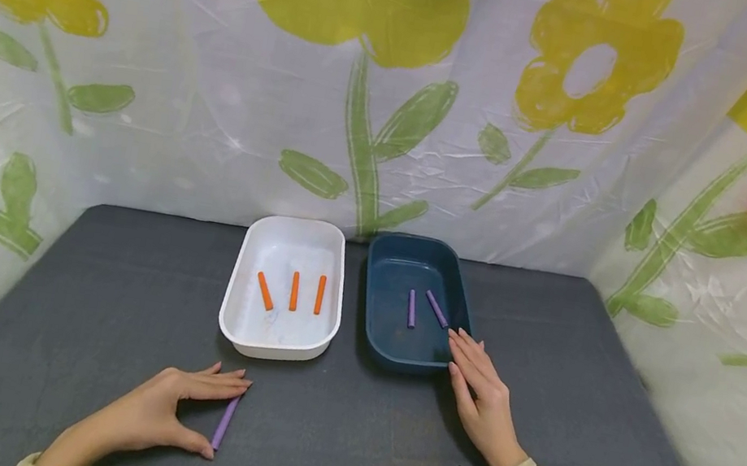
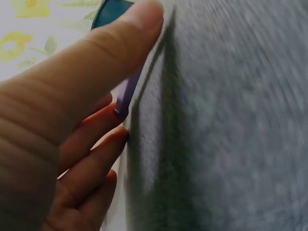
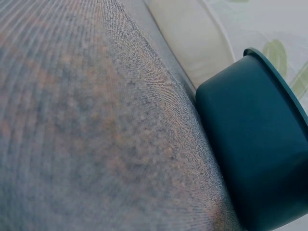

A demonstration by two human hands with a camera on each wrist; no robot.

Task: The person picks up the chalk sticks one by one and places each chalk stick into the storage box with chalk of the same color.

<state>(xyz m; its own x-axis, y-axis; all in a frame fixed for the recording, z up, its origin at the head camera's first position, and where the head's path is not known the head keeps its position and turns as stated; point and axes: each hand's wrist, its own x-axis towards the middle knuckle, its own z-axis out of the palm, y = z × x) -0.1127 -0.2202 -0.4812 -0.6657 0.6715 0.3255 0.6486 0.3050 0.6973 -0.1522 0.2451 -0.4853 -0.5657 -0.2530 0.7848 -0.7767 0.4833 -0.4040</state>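
Note:
My left hand (image 1: 166, 409) pinches a thin purple stick (image 1: 226, 423), like a crayon or chalk, lengthwise, with the thumb at its near end and the fingers at its far end. In the left wrist view the thumb hides part of the purple stick (image 2: 127, 94). My right hand (image 1: 481, 395) touches the near right side of a dark blue tray (image 1: 390, 355), fingers extended. Two purple sticks (image 1: 412, 309) lie inside that tray. Only the blue tray (image 3: 252, 139) and cloth show in the right wrist view, not the hand.
Left of the blue tray stands a white tray (image 1: 283, 352) with three orange sticks (image 1: 294, 291) in it. Both trays sit on a dark grey cloth-covered table (image 1: 366, 454). A flower-printed curtain (image 1: 215, 116) closes off the back and sides.

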